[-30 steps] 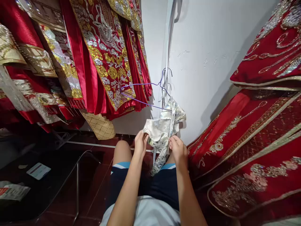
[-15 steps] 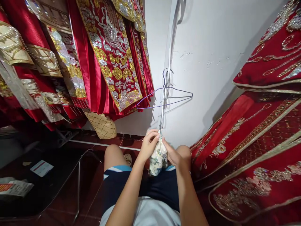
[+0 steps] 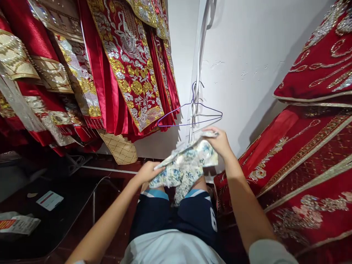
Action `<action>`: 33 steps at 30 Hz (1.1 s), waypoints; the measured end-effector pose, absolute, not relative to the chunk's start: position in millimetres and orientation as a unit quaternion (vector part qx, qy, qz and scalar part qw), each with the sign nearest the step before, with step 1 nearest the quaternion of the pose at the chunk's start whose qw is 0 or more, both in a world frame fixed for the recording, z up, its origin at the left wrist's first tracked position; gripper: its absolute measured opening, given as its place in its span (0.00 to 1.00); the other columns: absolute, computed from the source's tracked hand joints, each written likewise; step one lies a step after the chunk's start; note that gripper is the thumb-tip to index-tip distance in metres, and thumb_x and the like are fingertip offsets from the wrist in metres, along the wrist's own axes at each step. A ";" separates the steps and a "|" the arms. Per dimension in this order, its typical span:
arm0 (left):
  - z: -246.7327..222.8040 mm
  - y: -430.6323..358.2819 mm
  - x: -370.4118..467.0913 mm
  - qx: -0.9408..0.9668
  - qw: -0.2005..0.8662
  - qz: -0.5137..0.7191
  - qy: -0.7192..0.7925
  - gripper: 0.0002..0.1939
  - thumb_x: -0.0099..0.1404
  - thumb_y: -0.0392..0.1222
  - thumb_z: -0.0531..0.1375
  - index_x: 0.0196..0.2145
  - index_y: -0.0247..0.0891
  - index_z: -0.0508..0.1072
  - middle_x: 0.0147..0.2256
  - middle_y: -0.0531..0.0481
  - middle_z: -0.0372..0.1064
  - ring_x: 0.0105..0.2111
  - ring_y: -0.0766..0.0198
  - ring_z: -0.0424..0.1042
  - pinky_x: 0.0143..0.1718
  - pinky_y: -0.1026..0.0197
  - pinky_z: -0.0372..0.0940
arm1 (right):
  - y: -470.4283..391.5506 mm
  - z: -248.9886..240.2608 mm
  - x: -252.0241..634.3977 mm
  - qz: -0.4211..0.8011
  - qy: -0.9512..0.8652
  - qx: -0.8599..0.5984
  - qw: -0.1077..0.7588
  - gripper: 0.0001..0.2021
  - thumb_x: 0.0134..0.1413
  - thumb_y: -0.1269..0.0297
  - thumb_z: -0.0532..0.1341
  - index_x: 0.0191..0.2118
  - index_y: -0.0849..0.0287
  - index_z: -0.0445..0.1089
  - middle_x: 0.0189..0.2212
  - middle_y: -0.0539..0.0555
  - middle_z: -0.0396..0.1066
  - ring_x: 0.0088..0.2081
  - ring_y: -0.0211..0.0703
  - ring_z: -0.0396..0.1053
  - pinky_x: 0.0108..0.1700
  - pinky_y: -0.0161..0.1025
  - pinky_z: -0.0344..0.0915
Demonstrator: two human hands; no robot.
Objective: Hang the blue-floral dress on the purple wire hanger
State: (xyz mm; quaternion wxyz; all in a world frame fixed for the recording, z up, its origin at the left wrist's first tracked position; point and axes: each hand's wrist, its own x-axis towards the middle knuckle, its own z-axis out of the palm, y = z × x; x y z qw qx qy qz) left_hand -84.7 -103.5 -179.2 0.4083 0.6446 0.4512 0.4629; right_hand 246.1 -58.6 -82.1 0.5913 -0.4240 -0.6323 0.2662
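Note:
A white cloth with a blue and green floral print (image 3: 189, 163) is stretched out above my lap, its lower part hanging between my knees. My left hand (image 3: 148, 171) grips its left end, fingers closed on the edge. My right hand (image 3: 218, 141) is closed on its upper right corner, higher than my left. Just above the cloth, a thin purple wire hanger (image 3: 189, 124) hangs bare by its hook from a white strip along the wall.
Red embroidered garments (image 3: 137, 80) hang at the upper left, and more red beaded garments (image 3: 310, 154) fill the right side. A black table (image 3: 68, 205) at the lower left holds a white card (image 3: 50, 200) and a printed packet (image 3: 19, 223). The wall (image 3: 242, 44) is white.
The cloth was bunched between my two hands and is now spread wide. My left hand has moved left and my right hand up and right. My knees have come closer together.

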 end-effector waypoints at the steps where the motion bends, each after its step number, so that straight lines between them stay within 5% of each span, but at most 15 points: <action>1: -163.7 -96.6 -93.1 0.672 0.388 0.442 0.450 0.17 0.48 0.42 0.74 0.14 0.41 0.70 0.15 0.54 0.61 0.18 0.65 0.58 0.31 0.62 0.63 | -38.1 -79.5 246.9 0.255 -0.628 -0.432 0.594 0.16 0.40 0.67 0.68 0.40 0.59 0.76 0.36 0.53 0.76 0.35 0.43 0.70 0.40 0.39 0.65; 5: -104.0 -75.6 -101.7 0.720 0.314 0.422 0.453 0.18 0.52 0.36 0.72 0.14 0.41 0.68 0.14 0.57 0.55 0.18 0.67 0.52 0.52 0.59 0.63 | 32.8 -84.8 243.3 0.253 -0.622 -0.499 0.547 0.11 0.40 0.70 0.67 0.35 0.60 0.74 0.31 0.51 0.74 0.32 0.40 0.66 0.42 0.39 0.63; 7: -85.2 -69.4 -95.1 0.736 0.277 0.417 0.456 0.17 0.52 0.34 0.71 0.14 0.41 0.69 0.15 0.56 0.57 0.18 0.66 0.53 0.50 0.58 0.63 | 49.3 -90.6 245.1 0.238 -0.640 -0.515 0.518 0.02 0.43 0.70 0.65 0.26 0.60 0.71 0.25 0.50 0.71 0.30 0.40 0.63 0.40 0.39 0.61; 13: -72.3 -51.1 -72.3 0.686 0.307 0.494 0.437 0.11 0.50 0.27 0.69 0.21 0.40 0.74 0.30 0.46 0.75 0.34 0.56 0.71 0.48 0.60 0.63 | 28.4 -90.7 276.3 0.218 -0.623 -0.525 0.537 0.12 0.47 0.63 0.65 0.19 0.58 0.63 0.15 0.45 0.58 0.23 0.35 0.52 0.28 0.37 0.52; 21: -31.3 -20.0 -26.5 0.788 0.122 0.493 0.347 0.16 0.60 0.37 0.64 0.21 0.41 0.60 0.53 0.37 0.72 0.57 0.46 0.66 0.55 0.53 0.60 | -9.0 -76.2 274.1 0.220 -0.627 -0.540 0.516 0.21 0.46 0.61 0.66 0.17 0.54 0.51 0.13 0.43 0.48 0.21 0.33 0.45 0.25 0.37 0.48; 26: -10.5 7.7 -0.2 0.792 0.078 0.472 0.379 0.06 0.62 0.37 0.62 0.30 0.39 0.66 0.31 0.47 0.70 0.36 0.55 0.69 0.46 0.56 0.61 | -15.5 -79.1 263.0 0.247 -0.621 -0.522 0.530 0.15 0.48 0.63 0.64 0.19 0.56 0.58 0.17 0.46 0.57 0.23 0.37 0.54 0.28 0.37 0.55; 29: -8.5 13.8 -0.4 0.777 0.071 0.486 0.394 0.07 0.62 0.39 0.64 0.38 0.39 0.70 0.24 0.52 0.62 0.30 0.58 0.65 0.40 0.58 0.59 | -11.1 -77.2 281.6 0.143 -0.604 -0.498 0.606 0.06 0.46 0.65 0.65 0.32 0.58 0.71 0.31 0.53 0.72 0.33 0.43 0.67 0.39 0.40 0.65; 31: -5.3 13.4 -3.6 0.780 0.055 0.479 0.399 0.08 0.63 0.41 0.64 0.41 0.39 0.71 0.25 0.52 0.62 0.30 0.58 0.65 0.40 0.58 0.59 | -4.5 -73.9 303.6 0.074 -0.560 -0.499 0.657 0.17 0.45 0.67 0.66 0.44 0.59 0.72 0.42 0.58 0.74 0.41 0.46 0.70 0.47 0.43 0.66; 33: -0.1 12.6 -7.0 0.793 0.036 0.459 0.397 0.06 0.64 0.43 0.62 0.38 0.39 0.72 0.26 0.50 0.64 0.30 0.57 0.65 0.39 0.58 0.58 | 2.8 -70.0 327.9 0.083 -0.546 -0.516 0.654 0.17 0.45 0.66 0.67 0.45 0.61 0.73 0.41 0.60 0.75 0.41 0.48 0.71 0.49 0.47 0.67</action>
